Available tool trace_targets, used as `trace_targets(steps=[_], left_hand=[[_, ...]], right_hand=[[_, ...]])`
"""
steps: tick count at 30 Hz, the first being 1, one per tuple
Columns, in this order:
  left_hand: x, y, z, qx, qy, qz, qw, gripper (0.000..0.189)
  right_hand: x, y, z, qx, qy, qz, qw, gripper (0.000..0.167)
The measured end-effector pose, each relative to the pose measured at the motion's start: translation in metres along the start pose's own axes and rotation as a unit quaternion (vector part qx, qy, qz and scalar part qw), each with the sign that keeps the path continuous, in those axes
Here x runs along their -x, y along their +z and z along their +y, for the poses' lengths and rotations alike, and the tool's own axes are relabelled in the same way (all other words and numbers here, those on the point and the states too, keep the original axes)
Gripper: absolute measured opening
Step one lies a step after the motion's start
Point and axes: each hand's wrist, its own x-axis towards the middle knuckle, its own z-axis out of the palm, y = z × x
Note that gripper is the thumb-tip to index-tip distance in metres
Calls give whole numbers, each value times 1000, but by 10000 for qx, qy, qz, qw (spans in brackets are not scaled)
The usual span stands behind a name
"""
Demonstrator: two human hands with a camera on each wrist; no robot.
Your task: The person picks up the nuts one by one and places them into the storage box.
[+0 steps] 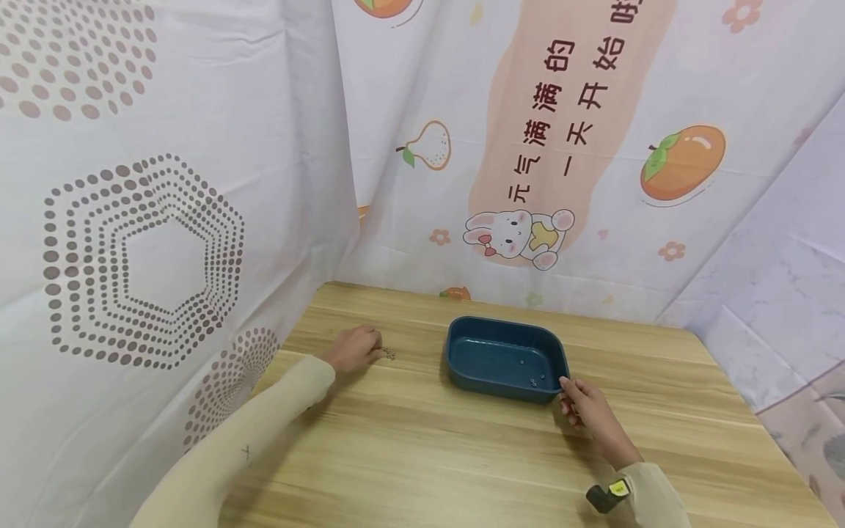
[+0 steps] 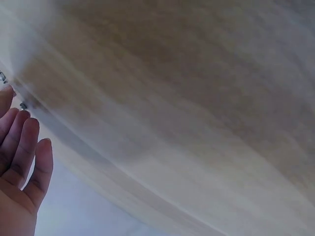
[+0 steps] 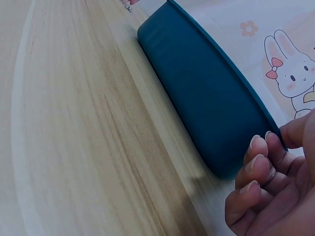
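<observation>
A dark blue rectangular plastic box [image 1: 496,386] stands on the wooden table, a few small metal nuts [image 1: 533,382] lying on its floor toward the right. My right hand [image 1: 592,412] pinches the box's near right corner at the rim between thumb and index finger, the other fingers loosely curled beneath. To the left of the box, a small group of metal nuts [image 1: 391,355] lies on the tabletop. My left hand [image 1: 355,349] reaches down beside them. In the left wrist view its fingers [image 2: 28,132] are relaxed, with a nut [image 2: 22,105] right at the fingertips.
The wood-grain table [image 1: 422,455] reaches back to a printed curtain [image 1: 409,242] with fruit and a rabbit. Another curtain with dotted patterns [image 1: 264,220] hangs close along the left. A small black device with a yellow label [image 1: 607,496] sits at the right wrist.
</observation>
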Motion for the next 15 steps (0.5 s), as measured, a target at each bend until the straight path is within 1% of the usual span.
trace_targets(steps=[6,10,13,15], left_hand=[[1,0,-1,31,37,-148,9999,16],[0,1,-2,28,143,-193,9997,18],[0,1,-2,44,211,-132,9997,19],[0,2,-2,73,249,-14,9997,18]], right_hand=[[0,-1,0,-8,16,4,10000,47],[-1,-1,0,0,51,-8,10000,47],[-2,-1,1,-9,72,-34,10000,47],[-3,-1,1,-10,88,-46,10000,46]])
